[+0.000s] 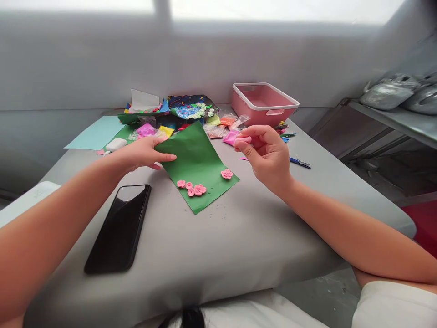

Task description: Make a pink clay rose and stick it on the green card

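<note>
A green sheet of paper (196, 155) lies at an angle on the grey table. Several pink clay flowers (200, 190) sit along its lower left edge, and one more pink flower (226, 174) is near its right corner. My left hand (146, 152) holds the sheet's upper left corner, with the thumb on top and fingers partly hidden beneath. To the right of the sheet, my right hand (268, 157) is raised, pinching a piece of pink clay (243, 140) between thumb and fingers.
A black phone (119, 230) lies at the near left. Behind are a light blue sheet (94, 133), a white case (116, 145), clay packets (146, 130), a decorated dark piece (191, 107) and a pink basket (264, 104). A blue pen-like tool (299, 162) lies right.
</note>
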`<state>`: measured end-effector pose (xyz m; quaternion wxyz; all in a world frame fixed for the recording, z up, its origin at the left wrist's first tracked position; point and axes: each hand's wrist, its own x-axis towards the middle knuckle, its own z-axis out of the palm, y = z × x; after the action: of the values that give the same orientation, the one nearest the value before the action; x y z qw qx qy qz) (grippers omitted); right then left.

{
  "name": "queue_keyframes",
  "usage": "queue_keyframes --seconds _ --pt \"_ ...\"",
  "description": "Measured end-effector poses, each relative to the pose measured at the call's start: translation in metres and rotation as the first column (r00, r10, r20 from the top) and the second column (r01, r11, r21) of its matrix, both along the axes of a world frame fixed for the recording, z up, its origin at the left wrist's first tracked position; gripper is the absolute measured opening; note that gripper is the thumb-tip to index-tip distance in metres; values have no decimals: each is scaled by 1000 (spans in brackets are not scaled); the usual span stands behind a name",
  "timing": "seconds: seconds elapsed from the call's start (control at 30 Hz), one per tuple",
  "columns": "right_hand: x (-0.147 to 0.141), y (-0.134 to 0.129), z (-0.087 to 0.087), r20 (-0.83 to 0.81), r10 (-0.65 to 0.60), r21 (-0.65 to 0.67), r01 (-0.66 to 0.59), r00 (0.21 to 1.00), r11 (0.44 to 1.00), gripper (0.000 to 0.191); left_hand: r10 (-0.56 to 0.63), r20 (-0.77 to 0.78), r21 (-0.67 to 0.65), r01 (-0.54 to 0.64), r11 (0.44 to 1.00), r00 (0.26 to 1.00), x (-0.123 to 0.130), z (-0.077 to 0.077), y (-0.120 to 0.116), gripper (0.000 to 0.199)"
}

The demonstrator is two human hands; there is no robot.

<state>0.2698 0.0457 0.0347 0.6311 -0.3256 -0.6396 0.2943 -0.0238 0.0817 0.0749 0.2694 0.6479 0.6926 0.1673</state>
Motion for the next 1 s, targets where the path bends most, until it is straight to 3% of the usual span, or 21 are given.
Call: queue_keyframes --seconds 0.13,0.27,0.33,0.43,0.53,0.57,0.67,0.7,0.77,0.87,1.0 --pt "1 2 -2 20 -34 5 34 999 999 22 29 214 -12 -27 1000 977 0 8 12 46" --pt "1 4 -3 -10 10 -62 -11 1000 998 28 -8 229 99 -15 995 973 1 16 23 41" --pt "1 4 -3 -30 50 -94 -53 998 994 29 -19 166 149 -6 989 986 2 16 28 48" --pt "1 4 -3 -27 86 -120 -88 996 989 25 74 52 291 -86 953 996 4 15 28 59" --pt "2 4 -3 2 85 -111 -84 996 990 20 155 -122 458 -83 885 980 11 18 6 69" --pt "2 4 -4 15 80 -102 -78 997 992 18 176 -289 460 -25 888 941 14 20 -7 74" --pt "2 5 -5 62 71 -75 -66 996 995 16 4 -614 130 96 987 789 18 22 -60 76" --pt "1 5 -6 76 69 -68 -64 995 996 16 -87 -691 -5 116 993 718 18 21 -78 77" --pt "1 5 -6 96 64 -57 -59 993 997 17 -158 -776 -151 64 987 611 14 18 -109 78" --pt "-1 4 -6 103 58 -48 -53 993 997 17 -203 -770 -250 7 968 605 7 9 -132 77" --pt "-3 2 -6 101 69 -41 -65 992 997 15 -209 -724 -234 51 971 658 2 0 -130 67"
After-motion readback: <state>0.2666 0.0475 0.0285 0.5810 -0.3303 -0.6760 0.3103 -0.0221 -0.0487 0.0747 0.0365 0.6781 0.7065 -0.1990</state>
